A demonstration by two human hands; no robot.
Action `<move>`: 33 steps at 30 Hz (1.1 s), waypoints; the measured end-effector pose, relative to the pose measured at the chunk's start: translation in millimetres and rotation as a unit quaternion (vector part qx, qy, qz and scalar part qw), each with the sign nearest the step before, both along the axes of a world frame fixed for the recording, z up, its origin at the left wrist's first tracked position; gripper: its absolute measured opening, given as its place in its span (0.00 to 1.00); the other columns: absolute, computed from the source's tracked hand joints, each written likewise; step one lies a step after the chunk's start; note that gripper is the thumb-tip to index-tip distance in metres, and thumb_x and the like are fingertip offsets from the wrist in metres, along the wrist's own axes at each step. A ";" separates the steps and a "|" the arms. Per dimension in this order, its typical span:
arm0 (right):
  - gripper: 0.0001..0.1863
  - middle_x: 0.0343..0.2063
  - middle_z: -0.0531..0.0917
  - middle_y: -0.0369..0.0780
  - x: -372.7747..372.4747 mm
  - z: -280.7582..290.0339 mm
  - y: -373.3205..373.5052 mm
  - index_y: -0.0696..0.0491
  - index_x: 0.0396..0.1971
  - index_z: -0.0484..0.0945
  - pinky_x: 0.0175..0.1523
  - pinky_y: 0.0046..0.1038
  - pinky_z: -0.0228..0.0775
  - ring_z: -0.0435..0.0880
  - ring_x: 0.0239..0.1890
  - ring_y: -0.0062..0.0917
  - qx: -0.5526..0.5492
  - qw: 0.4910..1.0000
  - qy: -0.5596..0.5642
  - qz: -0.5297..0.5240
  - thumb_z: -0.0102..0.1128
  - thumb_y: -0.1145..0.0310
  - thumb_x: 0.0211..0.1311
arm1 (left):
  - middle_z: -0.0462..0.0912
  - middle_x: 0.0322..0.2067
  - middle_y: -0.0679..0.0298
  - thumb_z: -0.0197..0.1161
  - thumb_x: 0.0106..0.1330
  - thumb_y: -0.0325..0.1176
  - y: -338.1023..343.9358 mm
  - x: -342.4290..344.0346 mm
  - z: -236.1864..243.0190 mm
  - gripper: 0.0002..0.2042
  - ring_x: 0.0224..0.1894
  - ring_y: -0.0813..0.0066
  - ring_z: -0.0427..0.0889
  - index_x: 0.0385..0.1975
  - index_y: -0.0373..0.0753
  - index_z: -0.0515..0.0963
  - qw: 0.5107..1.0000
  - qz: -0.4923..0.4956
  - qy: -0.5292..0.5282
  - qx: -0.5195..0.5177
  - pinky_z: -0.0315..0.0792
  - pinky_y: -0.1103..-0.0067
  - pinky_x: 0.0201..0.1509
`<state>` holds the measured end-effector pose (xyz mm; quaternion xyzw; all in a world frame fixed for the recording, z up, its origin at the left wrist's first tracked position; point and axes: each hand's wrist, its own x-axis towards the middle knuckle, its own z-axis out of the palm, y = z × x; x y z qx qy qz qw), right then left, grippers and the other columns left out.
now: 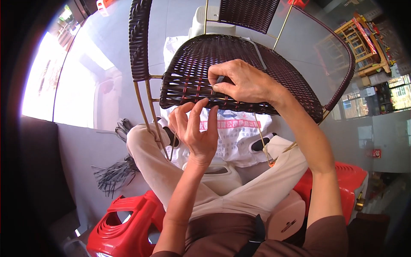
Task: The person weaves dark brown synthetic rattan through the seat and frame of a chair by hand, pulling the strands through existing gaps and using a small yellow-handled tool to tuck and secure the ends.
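Observation:
A dark brown woven wicker chair (195, 49) on thin gold metal legs stands before me, its seat tilted toward me. Above the front part of the weave, my right hand (244, 81) is closed in a pinch on a dark strip (220, 79); the strip's far end is hidden by the fingers. Just below and to the left, my left hand (195, 128) has its bent fingertips and thumb at the seat's front edge, touching the weave from beneath. A loose grey strip (257, 53) lies across the seat farther back. Reddish strands run through the weave.
Under the chair lies a white printed sack (239, 147). Bundles of dark strips (115, 175) lie on the floor at left. Red plastic stools stand at lower left (124, 222) and right (342, 184). A white stool (212, 21) is behind the chair; wooden furniture (359, 43) stands far right.

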<state>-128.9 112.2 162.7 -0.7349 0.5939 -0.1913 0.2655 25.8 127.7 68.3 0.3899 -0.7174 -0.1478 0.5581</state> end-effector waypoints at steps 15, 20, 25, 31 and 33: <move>0.07 0.23 0.79 0.45 -5.3 -10.1 0.8 0.62 0.25 0.73 0.36 0.30 0.71 0.79 0.27 0.30 -0.061 0.997 -0.048 -0.007 0.54 0.73 0.48 | 0.71 0.23 0.66 0.63 0.48 0.27 -2.7 -8.4 35.7 0.06 0.30 0.67 0.69 0.24 0.40 0.73 0.985 0.014 -0.117 0.124 0.59 0.73 0.42; 0.07 0.22 0.80 0.46 -4.5 -11.9 2.2 0.62 0.25 0.75 0.37 0.32 0.72 0.80 0.27 0.32 -0.081 0.995 -0.056 -0.012 0.52 0.75 0.46 | 0.72 0.26 0.64 0.60 0.49 0.29 -2.3 -15.3 38.0 0.04 0.33 0.65 0.71 0.23 0.39 0.72 0.975 0.039 -0.169 0.141 0.58 0.70 0.42; 0.07 0.22 0.80 0.45 -5.3 -13.9 2.2 0.62 0.25 0.75 0.37 0.31 0.72 0.81 0.27 0.31 -0.076 0.996 -0.051 -0.021 0.52 0.75 0.46 | 0.72 0.26 0.63 0.59 0.50 0.29 -1.6 -18.5 34.8 0.04 0.34 0.64 0.71 0.23 0.39 0.71 0.972 0.059 -0.189 0.130 0.58 0.69 0.43; 0.08 0.23 0.81 0.42 -7.4 -22.2 6.6 0.60 0.26 0.77 0.37 0.28 0.72 0.80 0.28 0.28 -0.098 0.986 -0.129 -0.046 0.58 0.71 0.49 | 0.71 0.26 0.63 0.59 0.50 0.28 1.3 -20.7 25.5 0.06 0.34 0.65 0.70 0.25 0.39 0.70 0.973 0.070 -0.204 0.084 0.57 0.69 0.43; 0.09 0.24 0.80 0.39 -5.0 -29.3 10.4 0.59 0.26 0.77 0.36 0.24 0.71 0.79 0.28 0.23 -0.134 0.956 -0.230 -0.126 0.62 0.68 0.51 | 0.70 0.28 0.64 0.57 0.54 0.29 1.5 -19.4 24.8 0.05 0.36 0.65 0.69 0.27 0.39 0.69 0.970 0.062 -0.225 0.066 0.57 0.70 0.43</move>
